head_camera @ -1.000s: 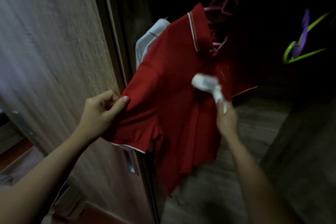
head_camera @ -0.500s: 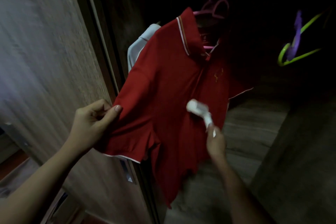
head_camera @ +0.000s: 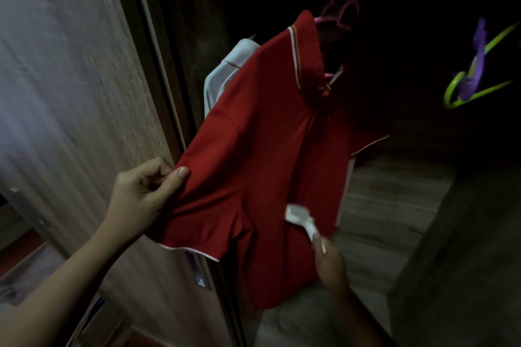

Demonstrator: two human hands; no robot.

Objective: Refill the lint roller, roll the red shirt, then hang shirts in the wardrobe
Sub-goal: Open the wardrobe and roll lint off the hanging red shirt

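1. Looked into a dark wardrobe [head_camera: 408, 22], with a wood-grain door [head_camera: 70, 93] filling the left side and a wooden bottom board [head_camera: 389, 205] showing low on the right.
2. Found the red shirt [head_camera: 267, 149] hanging inside the opening on a pink hanger [head_camera: 342, 13], with the striped collar at the top and the front turned outward.
3. Saw a white shirt [head_camera: 234, 65] just behind it on the door side, mostly hidden by the red fabric.
4. Pinched the near sleeve of the red shirt with the left hand [head_camera: 143, 200], thumb flat on the front and fingers curled behind, holding the sleeve spread out toward the door.
5. Gripped the lint roller [head_camera: 300, 215] by its handle in the right hand [head_camera: 329, 262], fingers wrapped round it, with the white head lying against the lower front of the shirt, below the held sleeve.
6. Noted a green hanger [head_camera: 479, 90] with a purple piece [head_camera: 476, 65] on it at the far right, well apart from both shirts.
7. Could not tell the state of the roller's sheet through the blur.
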